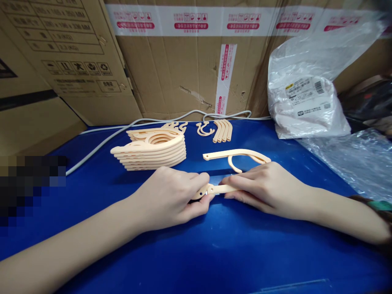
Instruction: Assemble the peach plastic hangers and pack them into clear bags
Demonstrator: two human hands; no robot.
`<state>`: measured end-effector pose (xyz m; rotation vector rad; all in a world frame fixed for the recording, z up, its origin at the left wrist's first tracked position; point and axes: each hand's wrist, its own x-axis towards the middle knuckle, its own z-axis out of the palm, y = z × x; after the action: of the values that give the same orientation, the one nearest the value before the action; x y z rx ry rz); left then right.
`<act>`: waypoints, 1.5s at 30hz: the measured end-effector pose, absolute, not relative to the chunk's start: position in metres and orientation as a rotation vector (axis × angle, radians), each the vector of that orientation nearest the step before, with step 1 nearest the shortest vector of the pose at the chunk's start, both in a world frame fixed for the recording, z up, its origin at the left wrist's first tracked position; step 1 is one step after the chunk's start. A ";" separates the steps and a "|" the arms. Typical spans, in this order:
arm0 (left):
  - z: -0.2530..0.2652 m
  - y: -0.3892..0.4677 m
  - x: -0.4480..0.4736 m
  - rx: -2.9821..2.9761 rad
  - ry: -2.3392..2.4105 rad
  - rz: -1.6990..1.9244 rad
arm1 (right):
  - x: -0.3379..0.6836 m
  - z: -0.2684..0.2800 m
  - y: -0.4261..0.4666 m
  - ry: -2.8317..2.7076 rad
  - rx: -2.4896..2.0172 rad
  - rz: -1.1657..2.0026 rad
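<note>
Over the middle of the blue bench [202, 253], my left hand [179, 194] pinches a cream end piece [200, 193] between thumb and fingers; most of it is hidden in my fist. My right hand [263, 190] has thumb and fingers closed on a cream strip [225, 188], its tip meeting that end piece between my two hands. I can't tell whether they're locked together.

Just beyond my right hand lies a loose curved arm [234, 153], with a hook [234, 165] beside it. Farther off, toward the bench's far left corner, stands a neat stack of cream frames [150, 153]. Near the middle of the far edge, small hooks [204, 129] sit beside a row of short curved strips [222, 131]. A pale cable [104, 149] runs along that edge, a plastic bag [306, 94] fills the far right corner, and cardboard [180, 73] rises behind.
</note>
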<state>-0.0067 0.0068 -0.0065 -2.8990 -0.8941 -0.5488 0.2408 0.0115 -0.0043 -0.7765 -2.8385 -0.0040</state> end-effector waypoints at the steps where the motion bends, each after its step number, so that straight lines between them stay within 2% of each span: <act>1: -0.007 0.007 -0.007 -2.899 -0.890 -0.553 | 0.241 -0.004 0.012 -2.840 -0.777 -0.006; 45: -0.005 0.006 -0.006 -2.940 -0.875 -0.551 | 0.241 -0.007 0.012 -2.834 -0.802 0.018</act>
<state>-0.0057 0.0059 -0.0052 -2.9399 -0.8749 -0.5511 0.2413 0.0116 -0.0068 -0.8021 -2.8335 0.0183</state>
